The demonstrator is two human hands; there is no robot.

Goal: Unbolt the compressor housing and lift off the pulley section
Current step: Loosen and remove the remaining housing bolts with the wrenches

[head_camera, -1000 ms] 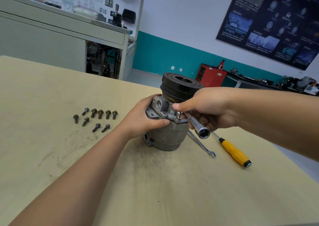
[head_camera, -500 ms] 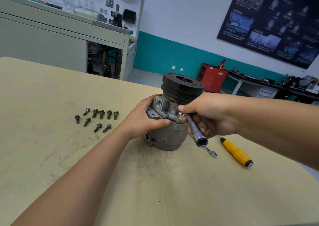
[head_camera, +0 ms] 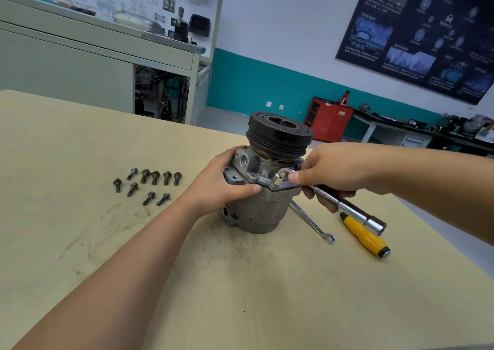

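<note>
**Cranking a flange bolt: slip and tip risk**

The compressor (head_camera: 256,205) stands on end near the middle of the table (head_camera: 80,242), with the pulley section (head_camera: 279,135) on top and not yet lifted. The left hand (head_camera: 224,186) wraps the housing's left side just under the flange, thumb across the front. The right hand (head_camera: 328,173) curls round the L-shaped socket wrench (head_camera: 347,208) close to its bend. The wrench's short end points down onto a flange bolt.

The socket is possibly not fully seated; the thumb hides it. If it sits shallow, a hard pull could cam it off, rounding the bolt head and driving knuckles into the pulley. Nothing clamps the body, so torque could twist or tip it out of the one-handed grip. The wrench's long free end hangs over the flat spanner (head_camera: 312,224) and yellow screwdriver (head_camera: 366,238) and could snag them. The loose bolts (head_camera: 149,183) lie well to the left, out of the way.
</note>
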